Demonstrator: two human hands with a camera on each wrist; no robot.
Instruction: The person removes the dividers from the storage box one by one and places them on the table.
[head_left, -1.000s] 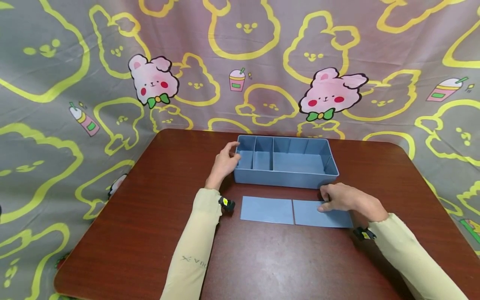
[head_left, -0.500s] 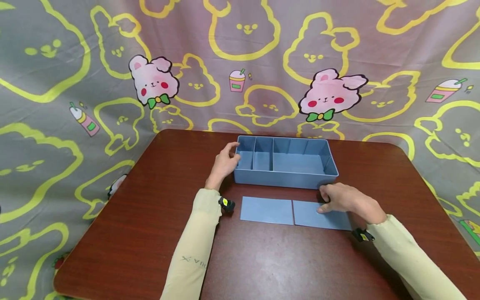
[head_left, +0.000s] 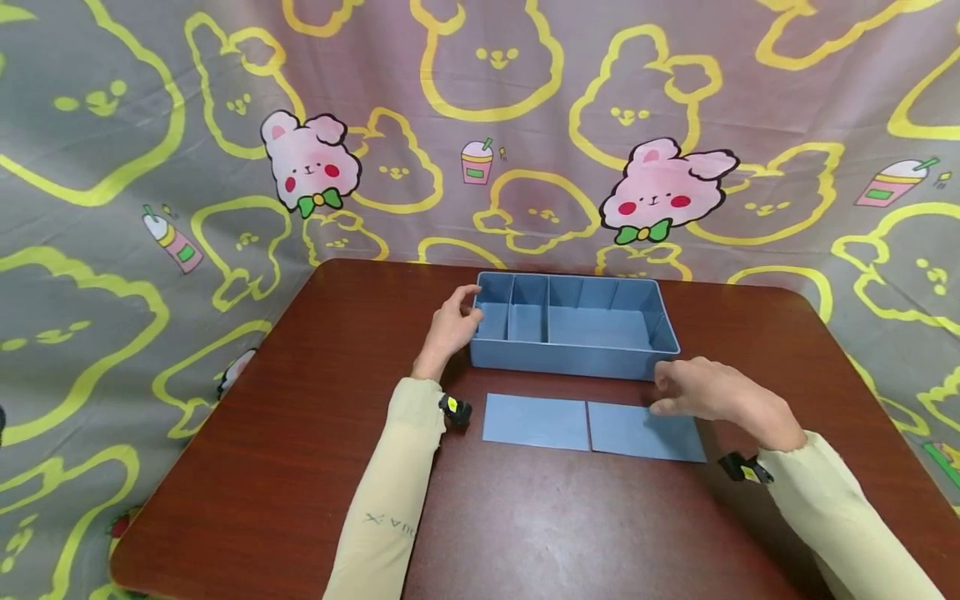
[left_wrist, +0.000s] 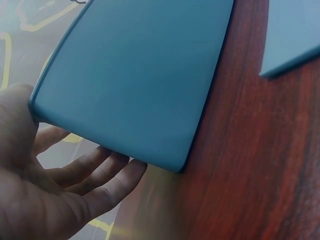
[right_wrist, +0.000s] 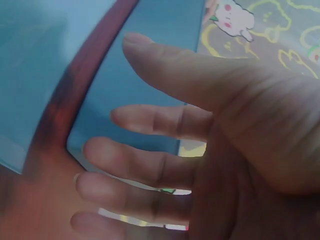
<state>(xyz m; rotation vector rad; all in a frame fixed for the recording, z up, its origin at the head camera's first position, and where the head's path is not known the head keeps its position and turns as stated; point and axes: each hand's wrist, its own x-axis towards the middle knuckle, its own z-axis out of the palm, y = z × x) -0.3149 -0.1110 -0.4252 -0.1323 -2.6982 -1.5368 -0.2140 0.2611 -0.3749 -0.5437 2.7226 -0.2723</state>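
A blue storage box [head_left: 573, 357] with inner dividers stands on the far half of the table. My left hand [head_left: 452, 323] is at its left end; in the left wrist view loosely bent fingers [left_wrist: 102, 192] lie against the lower edge of the end wall, with the thumb near the top corner. Two flat blue rectangular panels, a left panel [head_left: 536, 422] and a right panel [head_left: 637, 433], lie side by side before the box. Over the right panel, near the box's front right corner, hovers my right hand [head_left: 716, 392], fingers spread and nothing between them.
The brown wooden table [head_left: 300, 467] carries the box and panels. A patterned curtain [head_left: 420, 200] hangs behind the table and along its left side. Inside the box, two dividers form two narrow compartments at left and a wide one at right.
My right hand has drawn off the right panel, shifting a little right and up. The left hand, box and panels look still.
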